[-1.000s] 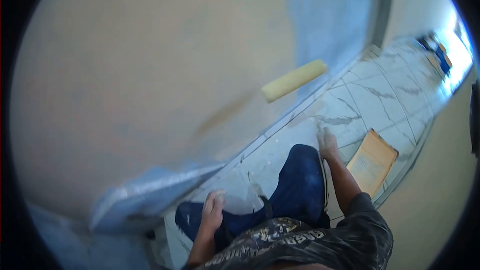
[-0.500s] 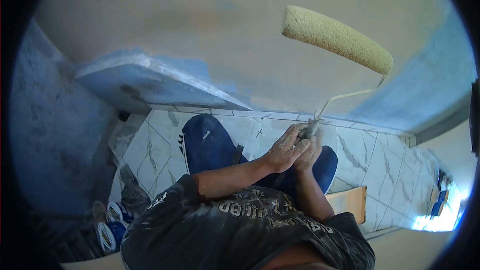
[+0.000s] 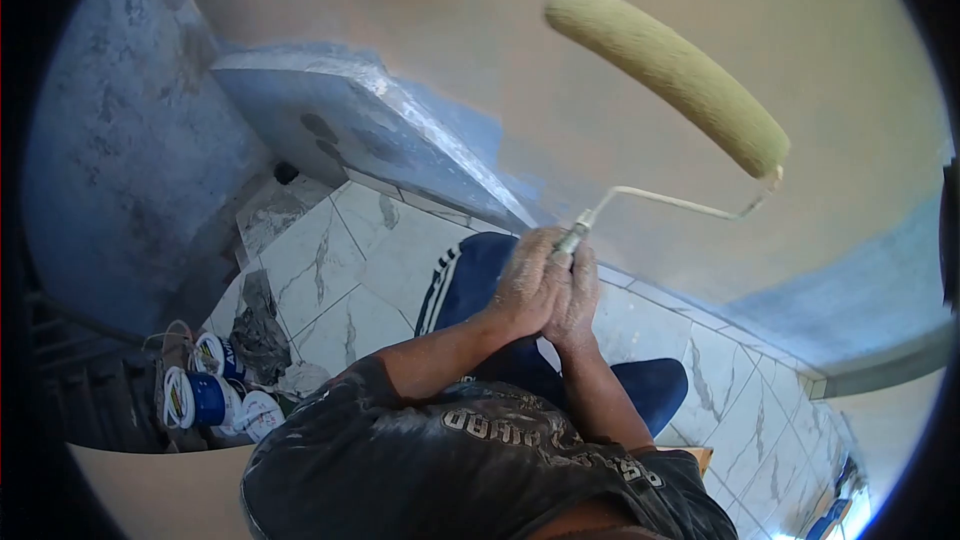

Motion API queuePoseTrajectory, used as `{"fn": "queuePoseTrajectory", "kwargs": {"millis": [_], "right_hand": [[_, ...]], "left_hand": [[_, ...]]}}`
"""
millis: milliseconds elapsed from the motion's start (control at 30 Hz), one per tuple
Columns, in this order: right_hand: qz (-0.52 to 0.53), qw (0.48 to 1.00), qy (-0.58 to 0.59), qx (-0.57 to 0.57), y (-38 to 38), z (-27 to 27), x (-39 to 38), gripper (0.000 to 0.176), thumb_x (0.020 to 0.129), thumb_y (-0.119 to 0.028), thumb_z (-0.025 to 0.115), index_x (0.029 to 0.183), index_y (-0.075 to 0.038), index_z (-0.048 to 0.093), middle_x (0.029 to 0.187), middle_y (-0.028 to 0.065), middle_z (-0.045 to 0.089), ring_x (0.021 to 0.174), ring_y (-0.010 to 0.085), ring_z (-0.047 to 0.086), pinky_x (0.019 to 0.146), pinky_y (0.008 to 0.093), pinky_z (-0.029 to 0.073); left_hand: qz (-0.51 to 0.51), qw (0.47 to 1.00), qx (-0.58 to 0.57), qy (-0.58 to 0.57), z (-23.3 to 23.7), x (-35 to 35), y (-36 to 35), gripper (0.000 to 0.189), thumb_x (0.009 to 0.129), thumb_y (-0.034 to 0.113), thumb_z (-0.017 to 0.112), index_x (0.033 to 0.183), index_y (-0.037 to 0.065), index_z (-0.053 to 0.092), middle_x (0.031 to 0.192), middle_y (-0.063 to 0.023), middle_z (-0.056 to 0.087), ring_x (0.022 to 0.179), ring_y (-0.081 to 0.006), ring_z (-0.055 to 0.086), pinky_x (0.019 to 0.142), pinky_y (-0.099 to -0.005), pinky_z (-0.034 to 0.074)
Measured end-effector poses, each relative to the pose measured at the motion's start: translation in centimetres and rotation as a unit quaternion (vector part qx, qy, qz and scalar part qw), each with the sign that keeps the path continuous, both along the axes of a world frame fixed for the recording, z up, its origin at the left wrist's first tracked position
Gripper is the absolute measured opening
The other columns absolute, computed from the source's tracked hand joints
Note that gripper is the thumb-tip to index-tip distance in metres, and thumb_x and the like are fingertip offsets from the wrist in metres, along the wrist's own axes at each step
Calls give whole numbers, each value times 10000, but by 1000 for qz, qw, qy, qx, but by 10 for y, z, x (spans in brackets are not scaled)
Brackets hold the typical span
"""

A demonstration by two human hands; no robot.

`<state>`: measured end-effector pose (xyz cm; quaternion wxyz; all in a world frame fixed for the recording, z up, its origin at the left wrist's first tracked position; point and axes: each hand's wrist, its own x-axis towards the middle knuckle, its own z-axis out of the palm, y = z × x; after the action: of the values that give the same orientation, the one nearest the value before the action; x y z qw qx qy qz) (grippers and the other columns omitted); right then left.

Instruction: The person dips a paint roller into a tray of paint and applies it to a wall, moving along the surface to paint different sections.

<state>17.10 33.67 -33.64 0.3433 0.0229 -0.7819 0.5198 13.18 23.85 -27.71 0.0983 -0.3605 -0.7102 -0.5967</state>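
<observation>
A paint roller (image 3: 672,80) with a long, pale yellow nap sleeve is held up in front of the wall (image 3: 430,50). Its bent wire frame runs down from the right end of the sleeve to the handle. My left hand (image 3: 522,285) and my right hand (image 3: 577,305) are pressed together around that handle, fingers closed on it, so most of the grip is hidden. Whitish dust coats both hands. The sleeve overlaps the beige painted part of the wall in this view.
A bluish-grey sloped ledge (image 3: 330,110) juts from the wall at left. White buckets with blue labels (image 3: 208,398) stand at lower left beside a crumpled grey plastic bag (image 3: 260,328). Marbled tiles (image 3: 310,275) cover the floor. Bluish unpainted wall (image 3: 860,290) shows at right.
My hands and the roller handle have shifted left, and the sleeve now tilts more steeply. The view has turned, bringing more of the ledge and buckets into sight.
</observation>
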Motion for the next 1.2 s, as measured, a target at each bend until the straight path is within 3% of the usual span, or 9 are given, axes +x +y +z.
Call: {"fn": "queuePoseTrajectory", "kwargs": {"millis": [67, 100, 167, 233, 300, 500, 667, 967, 1200], "right_hand": [[-39, 996, -35, 73, -8, 19, -4, 508, 921, -114, 526, 1396, 26, 412, 1102, 238, 588, 978, 387, 603, 845, 433, 497], [11, 994, -78, 79, -8, 20, -1, 503, 908, -93, 539, 1389, 6, 432, 1090, 227, 595, 966, 385, 605, 844, 433, 498], [46, 986, -135, 83, -5, 18, 8, 451, 880, -42, 572, 1326, -10, 510, 1039, 206, 615, 912, 347, 623, 808, 396, 508], [46, 988, -137, 60, 9, 0, 19, 400, 886, -48, 572, 1283, -5, 540, 1022, 193, 623, 898, 310, 631, 791, 369, 508], [47, 989, -131, 42, 26, -14, 28, 352, 893, -53, 572, 1240, -1, 571, 1004, 179, 630, 883, 274, 638, 773, 342, 508], [-66, 974, -201, -81, 59, -38, 54, 249, 940, -106, 534, 1138, 22, 614, 954, 125, 631, 789, 172, 603, 704, 298, 507], [-91, 965, -233, -74, 68, -47, 61, 279, 967, -173, 522, 1128, 37, 610, 936, 114, 622, 725, 148, 573, 665, 287, 493], [-99, 955, -272, -59, 79, -60, 51, 303, 996, -219, 509, 1147, 30, 592, 941, 102, 611, 662, 111, 528, 626, 260, 452], [-127, 943, -303, -54, 72, -58, 35, 338, 989, -262, 516, 1103, 40, 615, 890, 109, 632, 676, 128, 555, 650, 276, 482]], "left_hand": [[70, 995, -51, -54, -9, -15, -19, 240, 983, 184, 456, 1111, 1, 545, 935, -187, 615, 846, -357, 618, 781, -461, 490], [49, 990, 41, -127, -20, -21, -23, 237, 989, 200, 455, 1079, 1, 544, 819, -172, 617, 724, -377, 618, 671, -468, 491], [97, 980, -4, -171, -33, -42, -53, 248, 993, 236, 469, 1039, 2, 539, 742, -178, 604, 646, -399, 603, 597, -473, 473], [224, 970, -94, -28, -64, -73, -87, 307, 983, 304, 484, 1015, 3, 531, 715, -219, 593, 639, -433, 592, 582, -496, 447], [252, 953, -141, -86, -92, -92, -116, 312, 975, 308, 484, 1018, 3, 531, 716, -229, 600, 670, -455, 591, 612, -514, 448], [248, 944, -198, -90, -205, -119, -145, 312, 957, 303, 501, 1070, 13, 520, 763, -248, 625, 736, -478, 607, 662, -536, 463], [206, 950, -198, -129, -266, -137, -151, 303, 947, 288, 511, 1096, 24, 523, 793, -263, 630, 758, -485, 606, 675, -541, 471], [171, 955, -222, -100, -325, -164, -152, 316, 938, 275, 531, 1038, -25, 519, 787, -244, 628, 721, -472, 596, 641, -527, 475], [135, 957, -225, -121, -328, -185, -146, 243, 928, 249, 555, 965, 13, 510, 754, -217, 613, 709, -449, 602, 624, -514, 474]]}}
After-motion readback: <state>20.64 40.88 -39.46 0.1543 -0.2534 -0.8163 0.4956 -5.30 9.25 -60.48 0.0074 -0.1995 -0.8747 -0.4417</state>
